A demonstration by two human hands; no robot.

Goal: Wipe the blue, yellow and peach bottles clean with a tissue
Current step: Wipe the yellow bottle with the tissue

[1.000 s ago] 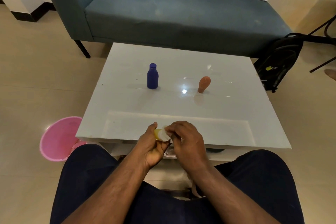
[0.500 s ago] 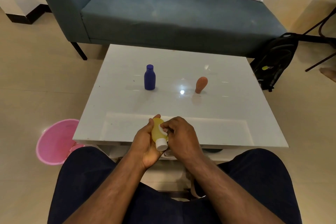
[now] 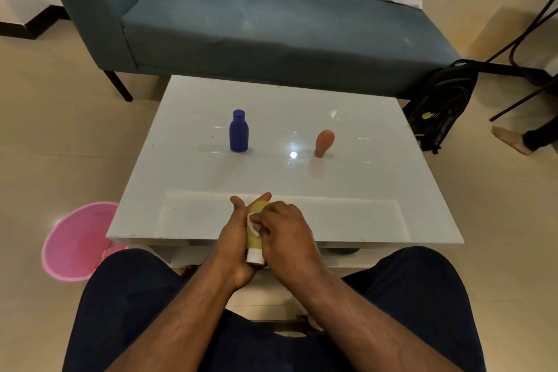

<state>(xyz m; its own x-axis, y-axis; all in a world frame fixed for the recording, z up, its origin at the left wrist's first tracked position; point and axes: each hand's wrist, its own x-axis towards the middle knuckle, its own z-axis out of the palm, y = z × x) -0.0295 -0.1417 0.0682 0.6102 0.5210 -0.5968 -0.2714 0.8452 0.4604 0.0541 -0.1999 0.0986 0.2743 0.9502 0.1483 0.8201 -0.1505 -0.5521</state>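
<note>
My left hand (image 3: 234, 246) grips the yellow bottle (image 3: 254, 240) at the near edge of the white table (image 3: 196, 178), its white cap pointing toward me. My right hand (image 3: 287, 238) pinches a white tissue (image 3: 252, 222) and presses it on the bottle's side. The blue bottle (image 3: 238, 131) stands upright in the middle left of the table. To its right the peach bottle (image 3: 323, 143) stands on its cap, apart from both hands.
A pink bucket (image 3: 75, 241) sits on the floor left of the table. A blue sofa (image 3: 256, 27) runs behind the table. A black backpack (image 3: 442, 103) leans at the right, near another person's bare foot (image 3: 510, 139).
The yellow bottle has turned lengthwise in my left hand so more of its body and cap show. My right hand with the tissue has slid along the bottle's side.
</note>
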